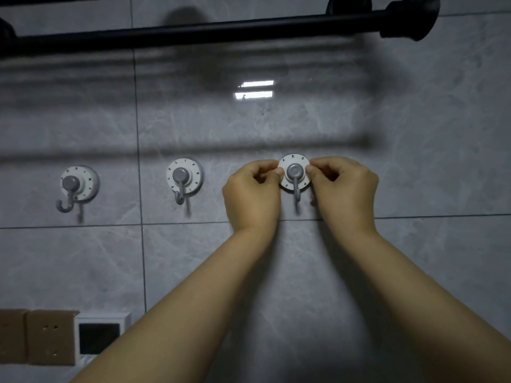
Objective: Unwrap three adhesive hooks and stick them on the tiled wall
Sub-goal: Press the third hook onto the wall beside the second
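Note:
Three round white adhesive hooks with grey hook arms sit in a row on the grey tiled wall [276, 128]. The left hook [76, 186] and the middle hook [184, 178] stick to the wall on their own. The right hook [294, 172] lies flat against the tile between my hands. My left hand [253, 194] pinches its left rim with thumb and fingers. My right hand [344, 189] pinches its right rim. Both thumbs press on the white disc beside the grey knob.
A black towel bar [193, 31] runs across the top, ending in a round mount [412, 19] at the upper right. Brown wall sockets [51, 337] and a white box with a dark opening [99, 335] sit at the lower left. Grout lines cross the wall.

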Demonstrator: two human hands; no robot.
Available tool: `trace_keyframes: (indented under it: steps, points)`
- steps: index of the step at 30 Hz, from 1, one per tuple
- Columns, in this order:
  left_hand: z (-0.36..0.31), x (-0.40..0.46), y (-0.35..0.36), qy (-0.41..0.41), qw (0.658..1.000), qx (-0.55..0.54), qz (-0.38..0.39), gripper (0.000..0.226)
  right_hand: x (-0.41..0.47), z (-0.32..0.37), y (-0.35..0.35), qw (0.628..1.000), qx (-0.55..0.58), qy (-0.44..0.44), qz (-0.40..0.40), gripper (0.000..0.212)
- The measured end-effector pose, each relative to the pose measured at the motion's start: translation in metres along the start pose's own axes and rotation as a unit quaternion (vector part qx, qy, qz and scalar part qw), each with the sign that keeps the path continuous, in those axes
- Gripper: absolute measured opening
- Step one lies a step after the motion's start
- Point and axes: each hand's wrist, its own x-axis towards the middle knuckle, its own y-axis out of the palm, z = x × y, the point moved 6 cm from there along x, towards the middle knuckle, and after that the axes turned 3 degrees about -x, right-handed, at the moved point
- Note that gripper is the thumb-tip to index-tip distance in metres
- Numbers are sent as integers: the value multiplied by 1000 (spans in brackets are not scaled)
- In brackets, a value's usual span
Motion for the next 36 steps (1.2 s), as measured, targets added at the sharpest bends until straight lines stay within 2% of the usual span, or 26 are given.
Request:
trace_keyframes:
  steps: [4,7,9,11,13,17,20,24,30,33,36]
  points:
    - [-3,7,1,10,998,65,-5,11,14,-5,2,998,34,25,38,7]
    - [-9,8,-1,17,993,108,35,5,18,3,-2,998,-25,-19,55,5]
    - [-23,7,-6,114,970,198,76,9,16,16,-6,991,-57,-102,63,10]
    - [-39,2,-8,288,904,289,127,16,11,29,-10,964,-116,-222,90,19]
    - [-43,-5,-10,394,823,358,198,32,7,30,-11,922,-173,-316,145,32]
    - [-27,-9,-18,416,720,466,302,69,-4,14,-10,854,-291,-361,237,58]
    - [-21,-10,-18,423,675,504,333,84,-7,9,-5,814,-346,-374,280,64]
    - [-18,-4,-15,435,660,509,342,83,-4,7,-2,791,-397,-373,278,67]
    - [-31,-5,-10,448,683,484,313,63,4,15,-5,758,-426,-412,273,71]
    - [-28,-10,-11,431,676,508,314,64,-2,9,-6,761,-432,-388,288,69]
    - [-21,-13,-13,407,673,524,327,72,-14,-2,-6,781,-428,-355,284,74]
